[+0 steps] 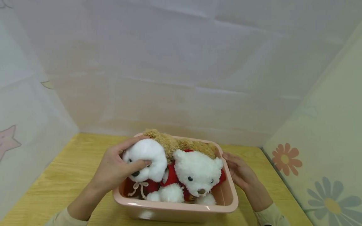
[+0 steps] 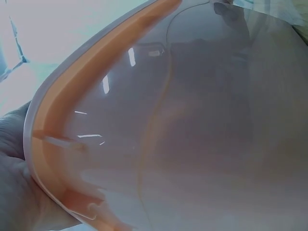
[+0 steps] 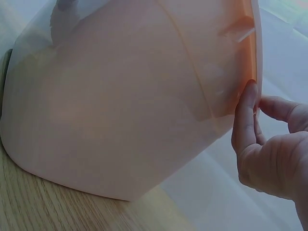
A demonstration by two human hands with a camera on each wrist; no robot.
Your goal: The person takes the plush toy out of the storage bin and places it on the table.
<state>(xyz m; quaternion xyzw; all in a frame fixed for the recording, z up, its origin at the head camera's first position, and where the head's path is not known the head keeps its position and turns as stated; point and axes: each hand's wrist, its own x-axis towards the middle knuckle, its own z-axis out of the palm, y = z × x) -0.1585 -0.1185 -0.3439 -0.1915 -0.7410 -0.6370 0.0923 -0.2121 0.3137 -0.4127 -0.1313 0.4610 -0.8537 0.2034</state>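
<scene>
- Plush dog, white (image 1: 147,152): short, smooth-looking fur; black nose, dark eyes, one of them beside the thumb; dark red garment with a pale cord tied in a bow at the neck. Seated at the left of the basin, tilted toward the left hand.
- Plush bear, white (image 1: 195,171): shaggier, tufted fur; small rounded ears, dark eyes, brown nose; red cloth about the body. Placed at the right of the basin, head tipped forward over the front part.
- Plush toy, tan (image 1: 196,147): curly, golden-brown pile; laid along the far side, reaching above the rim at its left end, partly hidden behind the two white toys.
- Paws, white (image 1: 171,193): fluffy, bunched at the front between the two heads; which toy owns each cannot be told.
- Basin, pink (image 1: 169,205): rounded rectangular form with broad lip; outer wall glossy, streaked with reflections in the left wrist view, the underside of the lip appearing orange. Stands on the table (image 1: 70,169), yellowish with wood grain.
- Left hand (image 1: 113,166): clasped on the dog's head, thumb across the face near an eye, fingers at the back.
- Right hand (image 1: 244,172): well apart from the left, at the basin's right side, pinching the lip between its digits.
</scene>
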